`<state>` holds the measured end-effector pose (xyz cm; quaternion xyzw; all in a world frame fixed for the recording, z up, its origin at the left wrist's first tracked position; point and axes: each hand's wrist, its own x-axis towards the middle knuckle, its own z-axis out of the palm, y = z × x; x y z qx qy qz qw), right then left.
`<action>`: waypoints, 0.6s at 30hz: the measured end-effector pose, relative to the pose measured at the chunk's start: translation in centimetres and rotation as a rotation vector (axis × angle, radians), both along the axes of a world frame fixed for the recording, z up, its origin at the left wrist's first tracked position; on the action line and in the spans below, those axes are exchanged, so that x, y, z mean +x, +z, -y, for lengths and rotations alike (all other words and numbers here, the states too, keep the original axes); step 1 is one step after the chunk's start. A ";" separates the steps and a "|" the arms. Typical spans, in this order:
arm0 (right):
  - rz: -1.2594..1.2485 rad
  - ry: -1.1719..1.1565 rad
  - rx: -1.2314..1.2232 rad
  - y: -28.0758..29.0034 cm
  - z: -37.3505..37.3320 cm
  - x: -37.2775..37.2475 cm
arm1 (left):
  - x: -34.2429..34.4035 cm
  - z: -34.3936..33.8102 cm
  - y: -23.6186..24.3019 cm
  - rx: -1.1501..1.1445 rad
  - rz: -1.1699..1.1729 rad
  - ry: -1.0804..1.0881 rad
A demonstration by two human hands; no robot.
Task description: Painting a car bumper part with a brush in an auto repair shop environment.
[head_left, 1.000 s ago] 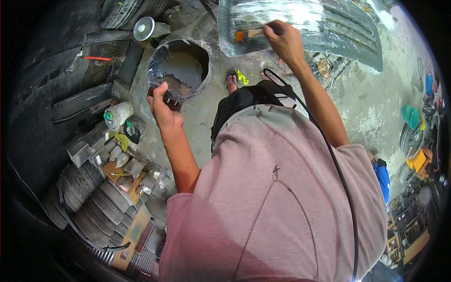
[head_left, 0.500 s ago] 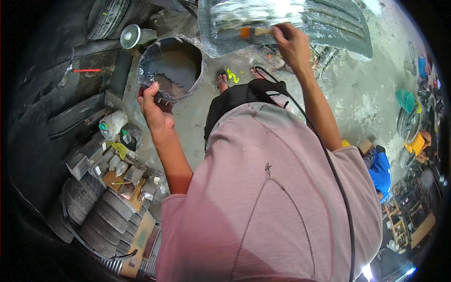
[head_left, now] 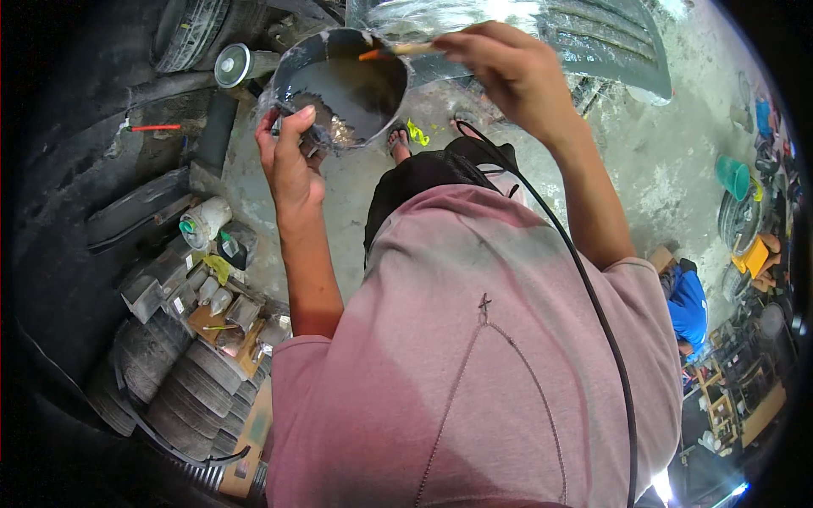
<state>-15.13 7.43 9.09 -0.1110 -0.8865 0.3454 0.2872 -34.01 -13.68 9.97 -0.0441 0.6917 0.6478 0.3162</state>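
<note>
My left hand point(head_left: 292, 157) is closed round the near left rim of a round bucket point(head_left: 315, 140), thumb over the edge. Inside it, greyish liquid point(head_left: 351, 93) covers the bottom. My right hand point(head_left: 517, 76) grips the wooden handle of a paintbrush point(head_left: 415, 49). The brush's orange-brown bristles are over the bucket's far right part; I cannot tell whether they touch the liquid. Past my right hand lies a large grey moulded panel point(head_left: 605, 38) with ridges and a wet, shiny surface, apart from both hands.
Stacked tyres point(head_left: 182, 385) and a cluttered shelf of containers point(head_left: 224, 309) stand at the left. A white bucket point(head_left: 205, 222) is near them. A black cable point(head_left: 584, 271) hangs along my right side. At the right are a person in blue point(head_left: 688, 305) and a green basket point(head_left: 732, 176).
The paintbrush has moved left from the panel to over the bucket. My left hand has brought the bucket up and to the right, toward the brush.
</note>
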 end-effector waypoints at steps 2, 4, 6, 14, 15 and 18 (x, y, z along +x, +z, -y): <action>0.072 0.046 0.135 -2.0 -0.1 -1.1 | 0.3 -0.6 -0.2 0.018 -0.019 -0.015; 0.140 -0.061 0.061 -3.6 0.3 -1.7 | 1.3 -1.6 0.2 0.018 -0.052 -0.012; 0.175 -0.123 -0.296 -4.4 0.9 -1.8 | 1.5 -1.9 0.0 0.002 -0.056 0.002; 0.026 -0.244 -1.124 -7.1 -1.1 2.2 | 0.9 0.3 -1.8 -0.015 -0.003 0.068; -0.012 -0.296 -1.083 -7.7 -1.6 3.0 | 0.9 0.6 -1.8 -0.019 -0.001 0.071; -0.030 -0.352 -0.948 -9.5 -2.9 4.2 | 0.5 1.1 -2.1 -0.033 0.015 0.097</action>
